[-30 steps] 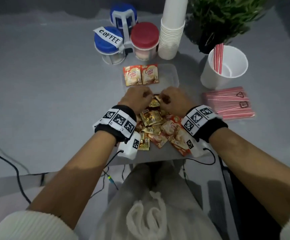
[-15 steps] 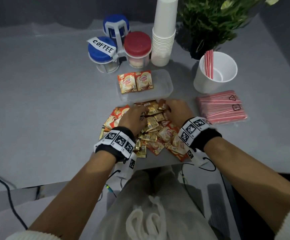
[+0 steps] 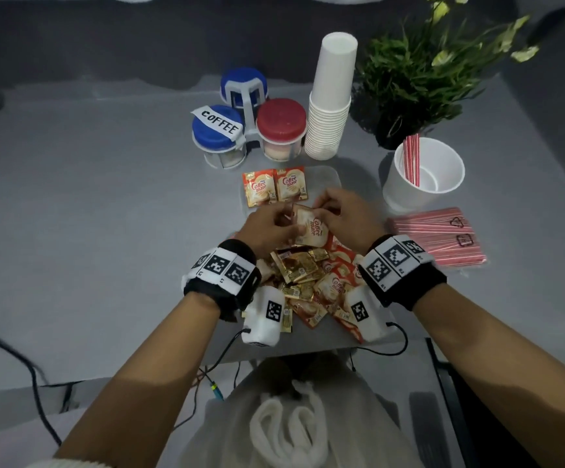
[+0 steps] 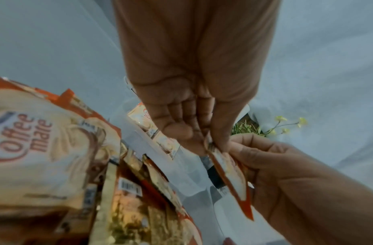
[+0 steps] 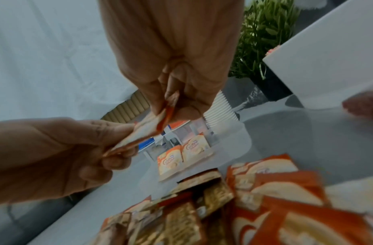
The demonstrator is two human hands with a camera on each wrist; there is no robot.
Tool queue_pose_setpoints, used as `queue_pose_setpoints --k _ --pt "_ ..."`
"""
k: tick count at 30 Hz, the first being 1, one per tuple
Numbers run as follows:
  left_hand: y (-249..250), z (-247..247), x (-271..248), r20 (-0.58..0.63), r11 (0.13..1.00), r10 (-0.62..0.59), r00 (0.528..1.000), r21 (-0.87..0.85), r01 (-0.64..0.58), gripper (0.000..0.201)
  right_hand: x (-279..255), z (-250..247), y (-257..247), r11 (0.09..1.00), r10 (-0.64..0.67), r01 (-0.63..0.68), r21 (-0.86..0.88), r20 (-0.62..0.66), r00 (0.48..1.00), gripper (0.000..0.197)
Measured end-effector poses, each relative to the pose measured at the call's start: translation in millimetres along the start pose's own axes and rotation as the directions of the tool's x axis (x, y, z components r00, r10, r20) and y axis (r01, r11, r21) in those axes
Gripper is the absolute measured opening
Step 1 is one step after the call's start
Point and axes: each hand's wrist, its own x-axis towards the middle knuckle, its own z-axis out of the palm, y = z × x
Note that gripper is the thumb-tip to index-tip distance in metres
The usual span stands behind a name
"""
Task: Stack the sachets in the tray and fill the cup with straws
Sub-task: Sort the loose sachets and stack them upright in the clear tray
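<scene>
Sachet [image 3: 311, 227] of Coffee mate is up off the pile [image 3: 308, 282], pinched at its edges by both my hands: left hand [image 3: 267, 228] on one side, right hand [image 3: 348, 217] on the other. I see it hanging just in front of the tray [image 3: 328, 179], where two sachets [image 3: 276, 190] lie side by side. Cup [image 3: 423, 177] with a few straws [image 3: 412, 157] stands to the right on the table [image 3: 105, 214].

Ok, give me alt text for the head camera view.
Both hands, left hand and right hand, pinch one Coffee mate sachet above a sachet pile. Behind: a clear tray holding two sachets and a white cup with straws.
</scene>
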Motion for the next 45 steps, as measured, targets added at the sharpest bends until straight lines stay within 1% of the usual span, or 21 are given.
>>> queue_pose_setpoints --k 1,3,5,6,8,9,10,14,16,18,19,21,24,26,28,30,32,35,39,43,45 --pt "0 -2 0 0.014 1.0 0.004 1.0 0.011 -0.005 0.016 1 2 -2 1.0 0.003 -0.003 0.025 0.007 1.0 0.004" --pt "-3 -5 0 -0.003 1.0 -0.01 1.0 0.005 0.01 0.01 4 5 -2 0.996 0.021 -0.02 0.086 -0.004 1.0 0.007" --pt "-7 -9 2 -0.056 0.998 -0.041 0.998 -0.054 0.038 0.013 8 6 1 0.986 0.066 -0.066 0.151 0.003 0.998 0.016" --pt "-8 -12 2 -0.078 0.994 -0.062 0.995 -0.096 0.054 0.018 10 7 2 0.982 0.084 -0.086 0.17 0.021 0.996 0.016" --pt "-10 -17 3 -0.071 0.98 -0.105 0.992 -0.176 0.091 0.03 14 7 3 0.981 0.097 -0.106 0.165 0.06 0.993 0.006" --pt "-11 -19 3 -0.044 0.975 -0.117 0.992 -0.197 0.106 0.033 16 7 1 0.984 0.087 -0.097 0.148 0.067 0.994 0.005" --pt "-12 -21 3 -0.013 0.972 -0.123 0.992 -0.203 0.118 0.034 18 6 -1 0.99 0.066 -0.074 0.122 0.068 0.995 0.01" --pt "-10 -28 7 0.05 0.958 -0.146 0.988 -0.241 0.154 0.032 28 8 -14 0.999 -0.02 0.017 0.033 0.111 0.994 0.013" --pt "-9 -30 11 0.046 0.955 -0.164 0.985 -0.245 0.17 0.028 31 11 -16 0.998 -0.018 0.012 0.064 0.088 0.996 0.015" --pt "-9 -32 14 0.004 0.953 -0.194 0.981 -0.236 0.19 0.025 34 15 -12 0.997 0.012 -0.014 0.075 0.037 0.999 0.019" --pt "-10 -33 16 -0.022 0.947 -0.213 0.977 -0.251 0.201 0.025 34 16 -10 0.999 0.025 -0.026 0.042 0.034 0.999 0.019" --pt "-15 -33 20 -0.064 0.922 -0.254 0.965 -0.316 0.222 0.025 32 15 -2 0.992 0.044 -0.032 -0.125 0.09 0.995 0.021" --pt "-21 -32 19 -0.097 0.909 -0.276 0.956 -0.348 0.227 0.023 27 15 8 0.908 0.091 0.04 -0.418 0.29 0.953 0.031" --pt "-24 -29 17 -0.109 0.9 -0.275 0.955 -0.377 0.216 0.024 23 19 13 0.856 0.118 0.106 -0.507 0.389 0.914 0.038" --pt "-27 -26 14 -0.119 0.89 -0.284 0.951 -0.403 0.215 0.026 20 22 16 0.841 0.13 0.12 -0.527 0.413 0.901 0.042" --pt "-27 -22 12 -0.12 0.884 -0.293 0.949 -0.412 0.221 0.029 18 23 17 0.839 0.118 0.13 -0.528 0.41 0.904 0.039" --pt "-26 -18 11 -0.119 0.882 -0.297 0.947 -0.413 0.225 0.031 17 24 18 0.84 0.118 0.122 -0.529 0.397 0.91 0.041" --pt "-22 -17 10 -0.132 0.879 -0.302 0.944 -0.421 0.222 0.031 16 25 22 0.846 0.093 0.113 -0.522 0.353 0.931 0.038" --pt "-21 -19 9 -0.161 0.864 -0.281 0.946 -0.472 0.176 0.028 14 17 26 0.888 0.004 0.108 -0.447 0.243 0.97 0.023" --pt "-24 -18 10 -0.187 0.842 -0.305 0.934 -0.511 0.173 0.02 14 3 21 0.945 -0.032 0.07 -0.32 0.122 0.992 0.021" --pt "-25 -19 11 -0.188 0.835 -0.318 0.929 -0.52 0.181 0.017 15 -1 17 0.962 -0.058 0.079 -0.262 0.087 0.995 0.02"
